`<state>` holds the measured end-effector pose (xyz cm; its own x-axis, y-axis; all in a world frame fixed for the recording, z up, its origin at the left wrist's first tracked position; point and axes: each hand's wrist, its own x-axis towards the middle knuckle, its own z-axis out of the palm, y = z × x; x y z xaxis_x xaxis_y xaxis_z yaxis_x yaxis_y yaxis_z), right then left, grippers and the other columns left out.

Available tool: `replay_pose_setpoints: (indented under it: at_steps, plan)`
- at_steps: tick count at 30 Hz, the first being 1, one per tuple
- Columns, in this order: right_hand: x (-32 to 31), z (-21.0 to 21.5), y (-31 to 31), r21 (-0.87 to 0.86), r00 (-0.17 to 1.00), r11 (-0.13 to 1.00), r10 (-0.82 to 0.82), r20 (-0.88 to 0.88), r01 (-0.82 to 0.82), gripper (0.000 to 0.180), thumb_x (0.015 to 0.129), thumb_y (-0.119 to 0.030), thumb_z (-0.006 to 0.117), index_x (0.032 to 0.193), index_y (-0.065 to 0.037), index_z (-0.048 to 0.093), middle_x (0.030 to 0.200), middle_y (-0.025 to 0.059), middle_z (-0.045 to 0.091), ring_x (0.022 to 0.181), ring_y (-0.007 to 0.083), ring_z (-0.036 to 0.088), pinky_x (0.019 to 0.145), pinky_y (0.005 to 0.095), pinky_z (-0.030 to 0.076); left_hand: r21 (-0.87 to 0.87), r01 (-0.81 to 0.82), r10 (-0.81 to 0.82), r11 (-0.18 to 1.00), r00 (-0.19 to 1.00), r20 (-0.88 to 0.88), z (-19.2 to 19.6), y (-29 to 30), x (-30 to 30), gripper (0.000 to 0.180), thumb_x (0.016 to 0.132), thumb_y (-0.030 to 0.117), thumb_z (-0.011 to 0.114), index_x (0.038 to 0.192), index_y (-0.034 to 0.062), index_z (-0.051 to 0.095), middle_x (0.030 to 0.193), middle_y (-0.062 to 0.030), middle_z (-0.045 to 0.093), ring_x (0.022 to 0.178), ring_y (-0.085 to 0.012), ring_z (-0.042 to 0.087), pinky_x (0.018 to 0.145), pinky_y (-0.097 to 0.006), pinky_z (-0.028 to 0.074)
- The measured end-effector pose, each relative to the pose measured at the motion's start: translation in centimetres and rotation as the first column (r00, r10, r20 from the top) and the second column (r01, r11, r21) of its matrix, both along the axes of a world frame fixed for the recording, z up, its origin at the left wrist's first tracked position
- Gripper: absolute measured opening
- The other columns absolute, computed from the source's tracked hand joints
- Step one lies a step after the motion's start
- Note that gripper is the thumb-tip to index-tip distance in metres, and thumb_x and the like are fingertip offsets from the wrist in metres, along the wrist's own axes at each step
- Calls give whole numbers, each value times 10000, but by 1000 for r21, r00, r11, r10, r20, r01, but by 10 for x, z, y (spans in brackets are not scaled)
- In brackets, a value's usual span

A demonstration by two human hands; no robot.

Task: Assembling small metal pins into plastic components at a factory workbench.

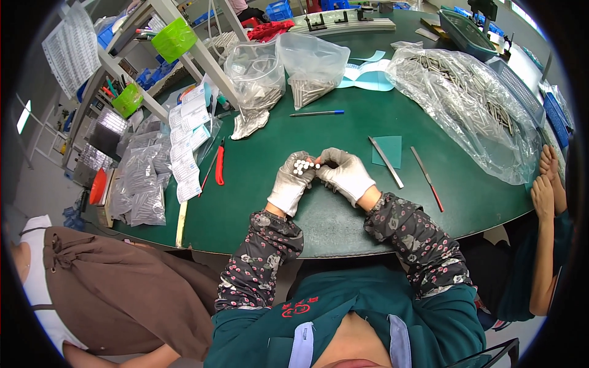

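My left hand [287,186], in a white-grey glove with bare fingertips, is closed round a bundle of small rods [304,166]. Their round, bright white ends point toward me. My right hand [347,176], gloved the same way, meets it at the bundle's right side. Its thumb and fingers are pinched together at a rod there, partly hidden by the glove. Both hands are above the green table, near its front edge. A flat metal file [386,162] lies on a green square sheet [396,147] to the right, beside a thin red-handled file [427,179].
A large clear bag of metal rods [460,110] covers the right side. Smaller rod bags [316,76] stand at the back, near a pen [316,113]. Red-handled pliers [219,164], paper slips [187,147] and bagged parts [144,178] lie left. People sit on both sides.
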<state>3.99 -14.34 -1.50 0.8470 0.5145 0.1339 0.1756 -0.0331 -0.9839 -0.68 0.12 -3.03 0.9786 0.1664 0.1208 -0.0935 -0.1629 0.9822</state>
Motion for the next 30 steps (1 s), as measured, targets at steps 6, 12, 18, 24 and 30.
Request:
replay_pose_setpoints:
  at_steps: [6, 12, 18, 24, 30]
  plan:
    - [0, -3, 1, 38, 999, 999, -9, 31, 8, 124, 713, -78, 577, 820, -18, 563, 647, -10, 513, 558, 43, 442, 519, 190, 385, -26, 14, -14, 1000, 1000, 11, 0, 0, 0, 255, 757, 31, 576, 990, 62, 475, 858, -7, 538, 620, -73, 500, 496, -192, 435]
    - [-2, 6, -2, 36, 996, 998, 44, -79, -41, 129, 732, -100, 565, 830, -17, 554, 636, -5, 510, 525, 53, 456, 482, 188, 388, 5, -15, 15, 1000, 998, 62, -6, 2, 2, 242, 757, 92, 601, 968, 72, 485, 819, 2, 550, 574, -46, 485, 466, -180, 418]
    - [1, 0, -3, 128, 978, 989, 94, -187, -71, 126, 740, -115, 540, 819, -22, 571, 631, 4, 531, 531, 60, 478, 480, 194, 396, 62, 1, -8, 998, 994, 107, -6, 2, 2, 239, 758, 109, 607, 961, 76, 484, 799, 8, 548, 564, -48, 480, 476, -186, 418]
    - [-2, 2, -3, 143, 974, 988, 83, -211, -53, 136, 724, -112, 524, 813, -33, 591, 616, 3, 547, 544, 56, 487, 497, 199, 396, -14, -4, 5, 1000, 999, 46, 0, -2, 0, 230, 753, 104, 614, 945, 70, 493, 773, 10, 549, 564, -47, 485, 477, -177, 412]
    - [-2, -3, -1, 110, 987, 993, 55, -148, -39, 144, 721, -102, 515, 822, -30, 588, 617, 21, 557, 548, 65, 500, 508, 206, 407, -63, 38, -33, 997, 996, 82, -5, 2, 0, 241, 755, 129, 621, 950, 61, 497, 763, 7, 554, 564, -47, 486, 473, -176, 413]
